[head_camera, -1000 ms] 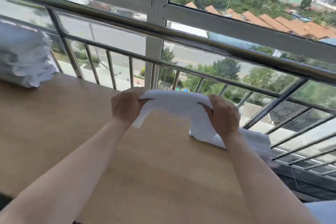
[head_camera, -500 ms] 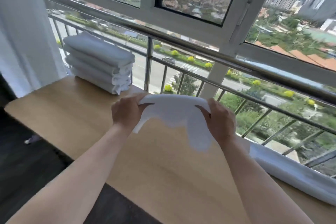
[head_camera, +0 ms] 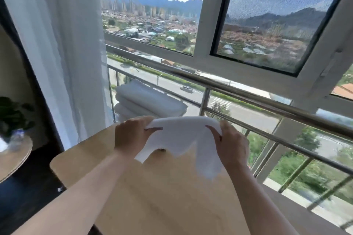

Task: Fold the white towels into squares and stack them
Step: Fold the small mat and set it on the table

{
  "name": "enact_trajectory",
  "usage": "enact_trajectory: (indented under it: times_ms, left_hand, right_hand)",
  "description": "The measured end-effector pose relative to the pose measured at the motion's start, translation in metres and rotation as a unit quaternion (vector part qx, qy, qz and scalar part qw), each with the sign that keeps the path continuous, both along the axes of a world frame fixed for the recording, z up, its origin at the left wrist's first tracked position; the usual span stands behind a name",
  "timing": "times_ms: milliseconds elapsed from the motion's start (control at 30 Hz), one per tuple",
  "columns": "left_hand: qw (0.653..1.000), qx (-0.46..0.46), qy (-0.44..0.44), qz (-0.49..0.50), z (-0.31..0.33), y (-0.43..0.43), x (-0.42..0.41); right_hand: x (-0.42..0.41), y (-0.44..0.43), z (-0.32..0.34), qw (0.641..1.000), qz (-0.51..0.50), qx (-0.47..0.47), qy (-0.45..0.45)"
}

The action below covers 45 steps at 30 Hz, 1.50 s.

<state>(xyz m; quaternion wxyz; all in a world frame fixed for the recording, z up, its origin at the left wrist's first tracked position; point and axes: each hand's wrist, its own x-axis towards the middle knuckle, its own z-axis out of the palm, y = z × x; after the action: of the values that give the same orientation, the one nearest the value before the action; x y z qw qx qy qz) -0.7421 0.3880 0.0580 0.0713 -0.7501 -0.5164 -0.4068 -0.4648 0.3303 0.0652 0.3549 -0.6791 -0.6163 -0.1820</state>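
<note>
White towel (head_camera: pixel 181 135) between left hand (head_camera: pixel 129 136) and right hand (head_camera: pixel 232 146), above wooden table (head_camera: pixel 172 200)

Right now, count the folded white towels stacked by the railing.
3: top folded white towel, second and third beneath it, behind the left hand; more may be hidden.

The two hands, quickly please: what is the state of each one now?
Left hand: grips the left end of the white cloth towel.
Right hand: grips the right end of the same towel.

Base of stack (head_camera: pixel 150 101) hidden behind towel (head_camera: pixel 183 135), side table (head_camera: pixel 13 158) cropped
</note>
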Motion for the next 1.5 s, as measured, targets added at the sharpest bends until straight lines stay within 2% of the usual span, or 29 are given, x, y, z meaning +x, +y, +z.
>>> enact_trajectory:
  times_ms: [233, 333, 433, 633, 733, 800, 900, 967, 1033, 1167, 1233, 1333, 1433, 1500]
  left_hand:
    - [0.995, 0.052, 0.085, 0.020, 0.023, 0.119, -0.065]
    - [0.995, 0.066, 0.073, 0.011, 0.034, 0.155, -0.084]
    - [0.994, 0.089, 0.063, -0.013, 0.041, 0.190, -0.100]
    - [0.997, 0.056, 0.056, -0.026, 0.044, 0.275, -0.126]
    - [0.994, 0.083, 0.054, -0.052, 0.045, 0.324, -0.128]
    - [0.990, 0.100, 0.071, -0.068, 0.047, 0.360, -0.123]
    - [0.978, 0.134, 0.126, -0.094, 0.054, 0.419, -0.113]
    - [0.963, 0.179, 0.148, -0.137, 0.062, 0.456, -0.106]
    - [0.948, 0.236, 0.143, -0.161, 0.074, 0.485, -0.100]
    - [0.904, 0.348, 0.108, -0.223, 0.090, 0.535, -0.100]
    - [0.883, 0.367, 0.105, -0.272, 0.073, 0.547, -0.102]
    - [0.871, 0.315, 0.150, -0.346, 0.013, 0.546, -0.114]
    - [0.880, 0.209, 0.165, -0.394, -0.044, 0.538, -0.133]
    - [0.889, 0.147, 0.160, -0.402, -0.061, 0.536, -0.139]
  right_hand:
    - [-0.055, 0.113, 0.020, 1.000, 0.008, 0.020, 0.004]
    - [-0.067, 0.143, 0.030, 0.998, 0.017, 0.048, -0.021]
    - [-0.076, 0.169, 0.038, 0.998, 0.005, 0.037, -0.043]
    - [-0.096, 0.217, 0.051, 0.995, -0.024, 0.032, -0.087]
    - [-0.102, 0.240, 0.058, 0.990, -0.040, 0.038, -0.127]
    - [-0.100, 0.260, 0.061, 0.989, -0.061, -0.022, -0.135]
    - [-0.091, 0.296, 0.065, 0.975, -0.092, -0.168, -0.115]
    - [-0.085, 0.316, 0.072, 0.965, -0.119, -0.215, -0.094]
    - [-0.081, 0.329, 0.078, 0.969, -0.152, -0.168, -0.097]
    - [-0.089, 0.343, 0.068, 0.961, -0.225, 0.001, -0.159]
    - [-0.101, 0.341, 0.047, 0.963, -0.230, 0.007, -0.142]
    - [-0.129, 0.329, -0.004, 0.969, -0.217, -0.085, -0.079]
    - [-0.155, 0.309, -0.052, 0.958, -0.190, -0.214, -0.009]
    - [-0.161, 0.302, -0.069, 0.950, -0.192, -0.245, 0.034]
